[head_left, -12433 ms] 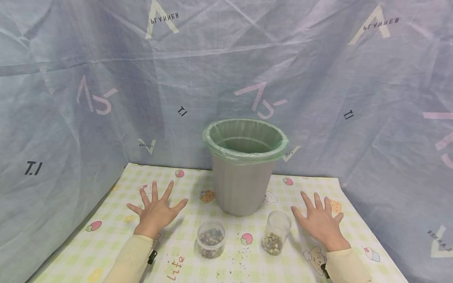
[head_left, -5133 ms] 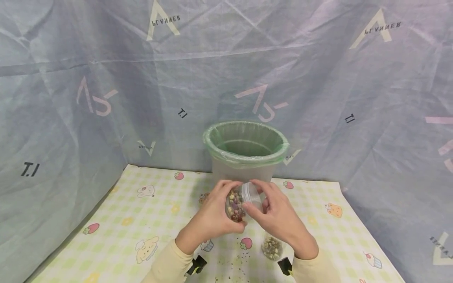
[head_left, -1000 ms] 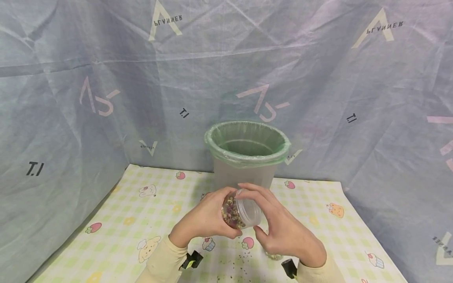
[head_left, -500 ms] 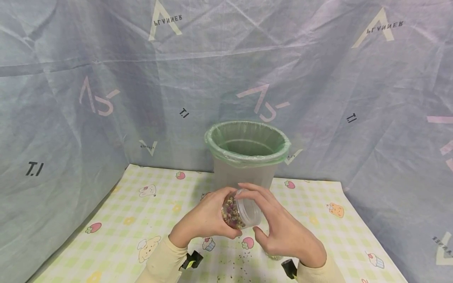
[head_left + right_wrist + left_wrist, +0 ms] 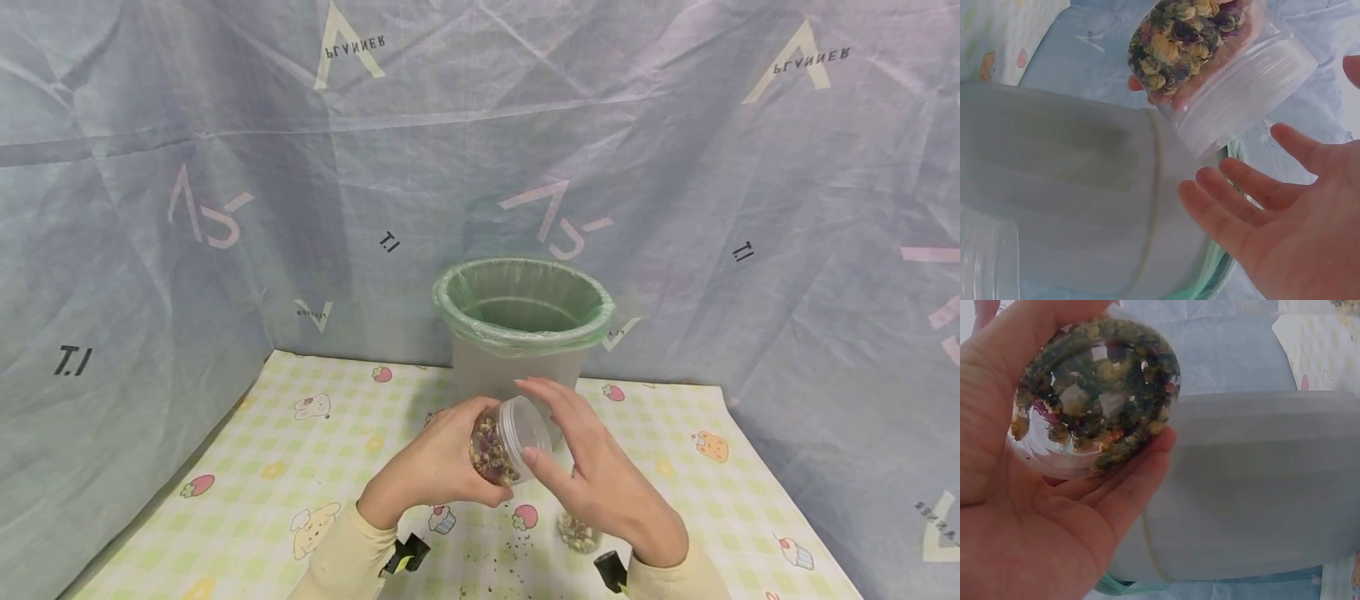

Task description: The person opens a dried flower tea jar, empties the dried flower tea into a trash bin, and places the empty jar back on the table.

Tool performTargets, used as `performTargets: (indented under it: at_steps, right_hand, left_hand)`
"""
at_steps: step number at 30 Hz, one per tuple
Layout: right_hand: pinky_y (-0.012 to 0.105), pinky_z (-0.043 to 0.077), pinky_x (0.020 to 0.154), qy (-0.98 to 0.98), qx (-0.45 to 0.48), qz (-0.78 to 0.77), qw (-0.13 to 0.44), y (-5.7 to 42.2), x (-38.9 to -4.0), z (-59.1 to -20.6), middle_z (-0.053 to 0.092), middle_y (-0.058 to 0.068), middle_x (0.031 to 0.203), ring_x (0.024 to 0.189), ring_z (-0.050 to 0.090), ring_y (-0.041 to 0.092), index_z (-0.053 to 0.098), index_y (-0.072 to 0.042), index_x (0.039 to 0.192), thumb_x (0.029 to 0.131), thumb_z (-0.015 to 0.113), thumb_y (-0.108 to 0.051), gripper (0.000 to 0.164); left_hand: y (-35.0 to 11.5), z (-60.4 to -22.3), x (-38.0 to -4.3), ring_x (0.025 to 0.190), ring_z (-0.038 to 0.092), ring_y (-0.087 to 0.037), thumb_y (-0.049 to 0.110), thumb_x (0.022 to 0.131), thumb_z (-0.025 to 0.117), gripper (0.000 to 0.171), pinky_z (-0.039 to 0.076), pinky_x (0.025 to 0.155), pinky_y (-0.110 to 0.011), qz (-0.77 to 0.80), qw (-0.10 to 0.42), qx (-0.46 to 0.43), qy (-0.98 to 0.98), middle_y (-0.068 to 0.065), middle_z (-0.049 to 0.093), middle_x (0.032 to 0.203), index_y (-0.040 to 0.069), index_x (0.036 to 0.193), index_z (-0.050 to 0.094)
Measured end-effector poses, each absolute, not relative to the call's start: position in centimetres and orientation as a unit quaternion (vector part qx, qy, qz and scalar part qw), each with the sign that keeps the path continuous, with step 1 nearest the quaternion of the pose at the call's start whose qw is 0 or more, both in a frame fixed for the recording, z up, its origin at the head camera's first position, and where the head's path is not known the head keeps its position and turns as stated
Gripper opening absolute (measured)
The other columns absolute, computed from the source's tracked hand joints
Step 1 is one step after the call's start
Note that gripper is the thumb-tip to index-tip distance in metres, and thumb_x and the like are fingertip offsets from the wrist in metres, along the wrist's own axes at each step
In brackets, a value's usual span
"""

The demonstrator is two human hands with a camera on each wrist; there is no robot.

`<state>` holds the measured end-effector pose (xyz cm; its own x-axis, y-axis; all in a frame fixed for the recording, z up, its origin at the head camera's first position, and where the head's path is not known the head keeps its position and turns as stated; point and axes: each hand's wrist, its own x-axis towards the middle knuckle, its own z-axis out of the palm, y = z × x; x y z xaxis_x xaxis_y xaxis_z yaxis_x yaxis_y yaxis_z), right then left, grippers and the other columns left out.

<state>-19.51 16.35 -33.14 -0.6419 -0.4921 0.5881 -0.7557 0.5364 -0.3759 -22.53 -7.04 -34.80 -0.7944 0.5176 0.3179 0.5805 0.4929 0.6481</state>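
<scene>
My left hand [image 5: 435, 462] grips a clear plastic jar [image 5: 491, 450] above the table, its thumb below and fingers over the top. Dried yellowish and purple flower buds fill its lower part; the jar tilts with its ridged clear lid [image 5: 521, 433] towards the right. In the left wrist view, the jar's round base [image 5: 1097, 397] faces the camera, seated in the curled fingers. My right hand [image 5: 600, 471] hovers at the lid, thumb overlapping it in the head view. The right wrist view shows its fingers [image 5: 1241, 200] loosely spread, apart from the lid.
A second clear jar [image 5: 577, 533] with pale dried buds stands on the table, partly behind my right wrist. Behind the hands is a grey bin [image 5: 510, 375] with a green liner [image 5: 525, 337]. Small dark crumbs [image 5: 491, 571] lie on the checked tablecloth [image 5: 360, 483]. Blue-grey cloth hangs around.
Much earlier both hands lay on the table and this jar stood there. Since half a second ago, my right fingers have moved off the lid's rim and the thumb has risen; my left hand keeps still.
</scene>
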Motion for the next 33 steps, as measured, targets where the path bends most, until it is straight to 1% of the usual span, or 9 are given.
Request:
performTargets:
  at_steps: [2,7,10,14,20,24,27,33]
  right_hand:
    - [0.046,0.048,0.104,-0.855,0.353,0.313,0.214,16.31,-19.56,-33.24,0.043,-0.003,0.156,0.140,0.045,0.019,0.036,-0.027,0.159,0.101,0.066,-0.028,0.066]
    - [0.040,0.054,0.090,-0.865,0.318,0.320,0.219,16.06,-19.70,-33.48,0.050,0.000,0.148,0.116,0.055,0.016,0.037,-0.030,0.158,0.103,0.061,-0.031,0.060]
    - [0.035,0.055,0.084,-0.870,0.292,0.332,0.218,15.96,-19.76,-33.64,0.055,-0.001,0.141,0.105,0.056,0.012,0.039,-0.033,0.156,0.104,0.059,-0.034,0.056]
    - [0.032,0.055,0.077,-0.877,0.265,0.339,0.213,15.90,-19.69,-33.77,0.058,-0.002,0.132,0.094,0.055,0.008,0.041,-0.035,0.155,0.103,0.059,-0.038,0.054]
    - [0.025,0.048,0.065,-0.897,0.225,0.324,0.198,15.75,-19.54,-33.68,0.063,-0.001,0.123,0.078,0.053,0.004,0.045,-0.030,0.153,0.103,0.057,-0.044,0.053]
    - [0.025,0.046,0.064,-0.908,0.200,0.314,0.192,15.62,-19.62,-33.62,0.066,0.001,0.115,0.072,0.052,0.003,0.051,-0.022,0.148,0.103,0.055,-0.048,0.052]
    - [0.026,0.047,0.066,-0.912,0.187,0.315,0.183,15.52,-19.71,-33.59,0.066,0.001,0.110,0.071,0.053,0.002,0.054,-0.016,0.145,0.103,0.056,-0.049,0.053]
    - [0.026,0.048,0.066,-0.918,0.174,0.316,0.164,15.39,-19.70,-33.62,0.065,-0.001,0.106,0.071,0.056,0.004,0.055,-0.012,0.144,0.103,0.056,-0.050,0.056]
  left_hand:
    - [-7.00,-34.80,-22.49,0.107,0.061,-0.014,0.033,0.067,0.095,0.089,0.054,0.088,-0.033,-0.386,0.043,-0.313,-0.867,0.007,0.062,0.125,0.014,0.143,0.052]
    - [-6.93,-34.80,-22.43,0.110,0.059,-0.016,0.034,0.067,0.094,0.091,0.053,0.089,-0.037,-0.381,0.045,-0.303,-0.873,0.006,0.061,0.127,0.014,0.144,0.050]
    - [-6.88,-34.78,-22.37,0.111,0.058,-0.016,0.033,0.067,0.094,0.091,0.053,0.091,-0.038,-0.382,0.046,-0.299,-0.873,0.006,0.060,0.128,0.014,0.144,0.050]
    - [-6.81,-34.73,-22.29,0.112,0.058,-0.016,0.033,0.066,0.094,0.091,0.052,0.092,-0.039,-0.383,0.049,-0.297,-0.873,0.006,0.060,0.128,0.013,0.144,0.050]
    - [-6.64,-34.63,-22.24,0.113,0.059,-0.016,0.032,0.065,0.095,0.092,0.052,0.094,-0.040,-0.382,0.054,-0.296,-0.874,0.005,0.061,0.129,0.012,0.144,0.050]
    - [-6.54,-34.58,-22.25,0.113,0.059,-0.016,0.033,0.065,0.095,0.092,0.050,0.096,-0.043,-0.377,0.059,-0.294,-0.876,0.005,0.061,0.129,0.012,0.143,0.051]
    - [-6.51,-34.61,-22.25,0.113,0.059,-0.016,0.033,0.065,0.095,0.092,0.049,0.096,-0.043,-0.376,0.058,-0.292,-0.877,0.005,0.061,0.129,0.013,0.143,0.051]
    - [-6.51,-34.72,-22.24,0.112,0.059,-0.017,0.033,0.065,0.095,0.092,0.051,0.095,-0.042,-0.377,0.054,-0.291,-0.877,0.004,0.061,0.129,0.012,0.144,0.051]
